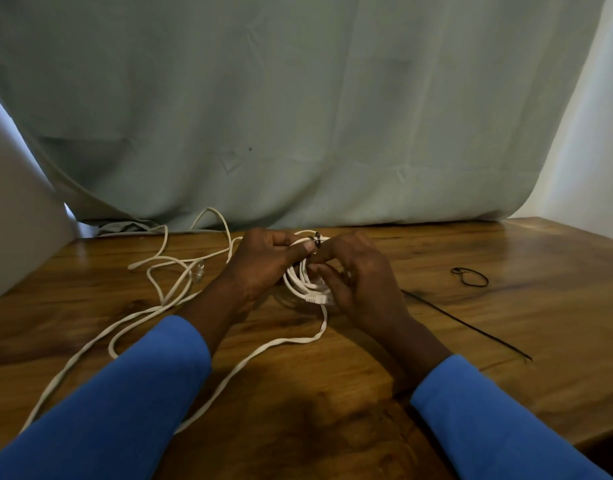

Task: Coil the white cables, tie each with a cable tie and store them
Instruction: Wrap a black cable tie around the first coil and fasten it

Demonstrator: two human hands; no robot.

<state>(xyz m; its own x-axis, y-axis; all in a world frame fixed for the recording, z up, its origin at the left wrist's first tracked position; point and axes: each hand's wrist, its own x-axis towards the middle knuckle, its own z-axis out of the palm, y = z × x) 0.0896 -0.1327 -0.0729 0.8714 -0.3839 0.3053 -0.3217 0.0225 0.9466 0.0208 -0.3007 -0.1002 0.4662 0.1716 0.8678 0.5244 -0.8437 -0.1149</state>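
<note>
Together the two hands hold a small coil [303, 277] of white cable just above the table [506, 306], close to its far edge. The left hand [263, 265] has a clenched grip on the coil's left side, its thumb pressed across the strands near the top. The right hand [364, 282] grips the coil from the other side, fingers curled, its fingertips meeting the left thumb. Right above this shared grip a black cable tie [315, 237] rings the top of the coil. Whether the right fingertips also pinch the tie itself I cannot tell. Just below the grip a white plug [313, 298] sticks out of the bundle by the right palm, and one strand drops from it toward the person.

Left of the grip the loose cable [152, 306] sprawls in wide loops over the table, with a clear plug [198, 270] lying among them. Right of the grip, near the right wrist, a straight black tie [467, 323] lies flat on the wood. Farther right a looped black tie [471, 276] lies well apart from both hands. Beyond the grip a pale green cloth [298, 116] hangs down to the table's back edge. Both forearms wear blue sleeves [125, 393].
</note>
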